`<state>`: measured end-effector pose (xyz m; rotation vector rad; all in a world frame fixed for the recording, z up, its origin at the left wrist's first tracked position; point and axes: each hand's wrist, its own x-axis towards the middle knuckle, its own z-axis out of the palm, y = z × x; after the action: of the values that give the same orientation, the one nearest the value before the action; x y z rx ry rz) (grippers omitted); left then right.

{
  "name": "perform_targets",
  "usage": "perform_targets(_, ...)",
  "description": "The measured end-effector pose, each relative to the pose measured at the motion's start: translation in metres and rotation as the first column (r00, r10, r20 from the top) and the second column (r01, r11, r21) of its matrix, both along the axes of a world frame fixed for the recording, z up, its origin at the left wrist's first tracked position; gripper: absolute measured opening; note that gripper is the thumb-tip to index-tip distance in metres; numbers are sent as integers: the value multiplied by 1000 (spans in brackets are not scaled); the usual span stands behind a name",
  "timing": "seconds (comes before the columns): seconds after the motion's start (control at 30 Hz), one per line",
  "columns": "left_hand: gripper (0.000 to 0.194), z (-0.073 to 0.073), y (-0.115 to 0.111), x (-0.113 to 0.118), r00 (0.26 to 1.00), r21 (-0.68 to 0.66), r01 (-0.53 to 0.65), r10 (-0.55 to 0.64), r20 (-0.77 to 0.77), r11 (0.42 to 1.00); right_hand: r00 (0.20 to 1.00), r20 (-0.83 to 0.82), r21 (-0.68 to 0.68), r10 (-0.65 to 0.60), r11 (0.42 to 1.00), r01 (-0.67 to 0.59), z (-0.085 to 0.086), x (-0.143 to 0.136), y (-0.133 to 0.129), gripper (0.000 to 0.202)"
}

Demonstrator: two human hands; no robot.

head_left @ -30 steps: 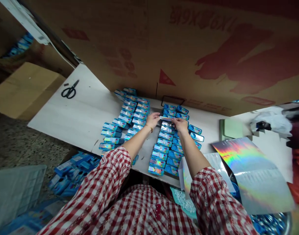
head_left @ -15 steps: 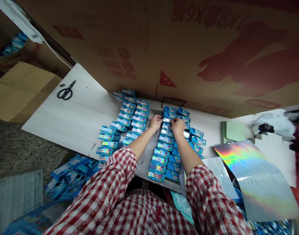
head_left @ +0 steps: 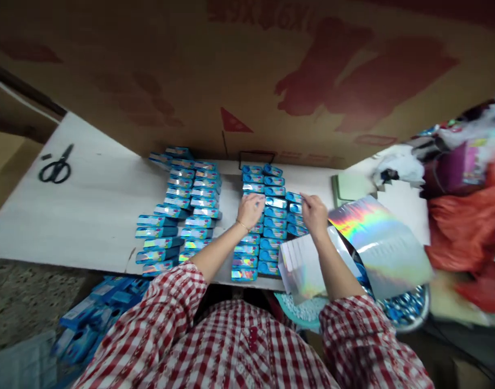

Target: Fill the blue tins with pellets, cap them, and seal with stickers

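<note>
Small blue boxes (head_left: pixel 245 262) stand in tight columns on the white table in front of me. My left hand (head_left: pixel 249 209) rests over the left column of this group, fingers curled together at the boxes; whatever they pinch is hidden. To the right, my right hand (head_left: pixel 314 213) has its thumb and forefinger pressed together beside the end of a blue box (head_left: pixel 293 196). Anything between those fingertips is too small to make out. Shiny label sheets (head_left: pixel 302 265) lie under my right forearm. A second group of blue boxes (head_left: pixel 202 212) stands left of my left hand.
A large cardboard box (head_left: pixel 170 81) walls off the table's back. Black scissors (head_left: pixel 56 170) lie at left on the table (head_left: pixel 105 216). A rainbow-shiny sheet (head_left: pixel 387 248), a green box (head_left: pixel 355 187) and red plastic bags (head_left: pixel 466 232) are at right. A teal basin (head_left: pixel 286 308) sits below the edge.
The view has swung right. My right hand has moved rightward off the middle boxes to the right-hand column. My left hand has moved onto the left column.
</note>
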<state>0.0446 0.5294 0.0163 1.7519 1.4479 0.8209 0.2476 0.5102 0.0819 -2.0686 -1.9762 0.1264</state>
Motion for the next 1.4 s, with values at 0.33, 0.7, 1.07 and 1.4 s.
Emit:
perform_targets(0.33,13,29,-60,117,785,-322,548,-607,-120,772,981,44,-112,190,977,-184,-19,103,-95,28)
perform_targets(0.7,12,28,-45,79,867,-311,486,-404,293,817,954,40,-17,296,955,-296,-15,86,-99,30)
perform_targets(1.07,19,29,-30,40,962,-272,246,-270,-53,930,955,-273,-72,114,988,-139,92,28,-62,24)
perform_targets(1.4,58,33,-40,4,735,-346,122,149,662,930,765,-607,-342,-215,940,-7,49,-32,-7,34)
